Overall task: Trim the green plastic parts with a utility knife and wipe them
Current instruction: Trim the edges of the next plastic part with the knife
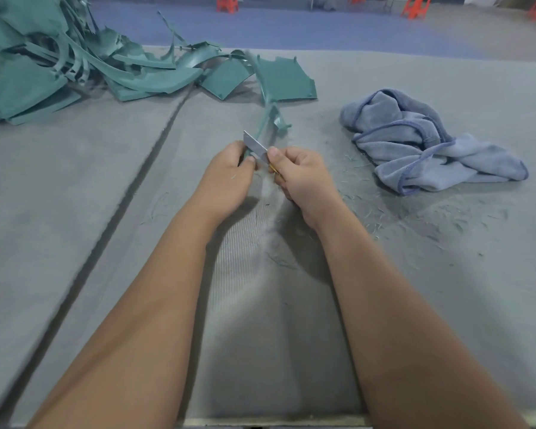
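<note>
A long, narrow green plastic part [268,116] stretches away from me over the grey mat [75,187]. My left hand [228,176] grips its near end. My right hand [304,178] holds a utility knife [256,147], thumb on top, with the silver blade laid against the part just beyond my left fingers. The knife's handle is mostly hidden inside my fist; only a bit of yellow shows. A crumpled blue-grey cloth [424,144] lies to the right of my hands.
A heap of green plastic parts and strips [59,69] fills the far left, with flat green pieces [287,78] behind the held part. Thin green shavings [384,212] are scattered on the mat at right. A dark seam [130,193] runs diagonally across the mat.
</note>
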`<move>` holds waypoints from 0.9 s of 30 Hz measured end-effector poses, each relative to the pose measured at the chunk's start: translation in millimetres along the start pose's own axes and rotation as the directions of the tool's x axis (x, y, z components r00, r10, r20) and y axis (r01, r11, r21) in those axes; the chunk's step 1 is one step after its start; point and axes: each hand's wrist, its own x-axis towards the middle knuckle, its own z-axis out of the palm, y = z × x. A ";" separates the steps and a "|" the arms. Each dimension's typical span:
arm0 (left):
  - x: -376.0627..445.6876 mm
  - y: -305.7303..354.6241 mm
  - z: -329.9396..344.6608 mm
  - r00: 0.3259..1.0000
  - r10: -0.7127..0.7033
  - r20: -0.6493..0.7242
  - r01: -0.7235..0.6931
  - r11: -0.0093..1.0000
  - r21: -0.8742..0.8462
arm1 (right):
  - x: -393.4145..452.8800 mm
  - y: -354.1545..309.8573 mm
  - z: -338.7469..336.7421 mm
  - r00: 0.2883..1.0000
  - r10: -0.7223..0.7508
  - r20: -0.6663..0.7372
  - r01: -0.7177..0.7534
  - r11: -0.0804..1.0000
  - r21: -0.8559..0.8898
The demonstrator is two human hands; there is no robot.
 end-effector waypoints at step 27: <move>-2.7 10.5 -4.5 0.942 -0.124 0.313 0.289 0.775 -0.562 | -7.1 -8.1 1.9 0.992 -0.118 -0.045 0.114 0.990 -0.083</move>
